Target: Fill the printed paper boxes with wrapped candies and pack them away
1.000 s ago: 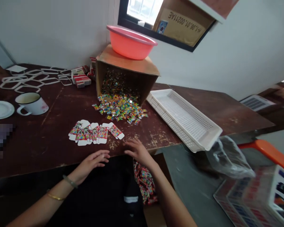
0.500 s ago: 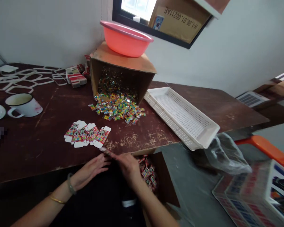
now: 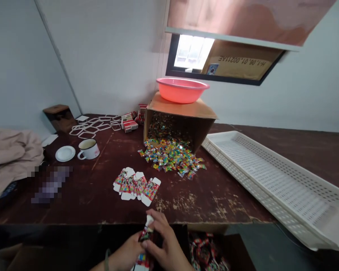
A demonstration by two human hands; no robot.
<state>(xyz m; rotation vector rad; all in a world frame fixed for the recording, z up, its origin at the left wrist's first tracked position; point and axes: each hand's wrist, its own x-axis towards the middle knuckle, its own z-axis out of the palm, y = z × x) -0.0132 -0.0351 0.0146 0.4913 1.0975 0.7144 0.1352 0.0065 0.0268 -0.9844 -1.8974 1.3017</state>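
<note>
Below the table's front edge, my left hand (image 3: 127, 251) and my right hand (image 3: 166, 242) are together on a small printed candy box (image 3: 144, 236) with white flaps. The left hand is closed round its middle, while the right fingers grip its upper end and side. Part of the box is hidden by my fingers. Just beyond the hands, several flat candy boxes (image 3: 134, 186) lie overlapping on the table. Farther back, a heap of wrapped candies (image 3: 171, 158) spills from a cardboard box (image 3: 183, 107) lying on its side.
A pink basin (image 3: 183, 92) stands on the cardboard box. At right is a long white plastic basket (image 3: 243, 180). Below the table edge sits an open carton of red packets (image 3: 205, 252). An enamel mug (image 3: 89, 150) and a white lid (image 3: 65, 154) are at left, near rubber-band-like loops (image 3: 90, 130).
My hands have come together below the table edge and now hold a candy box; before, the left was open and the right reached toward the flat boxes. The view has swung left and up.
</note>
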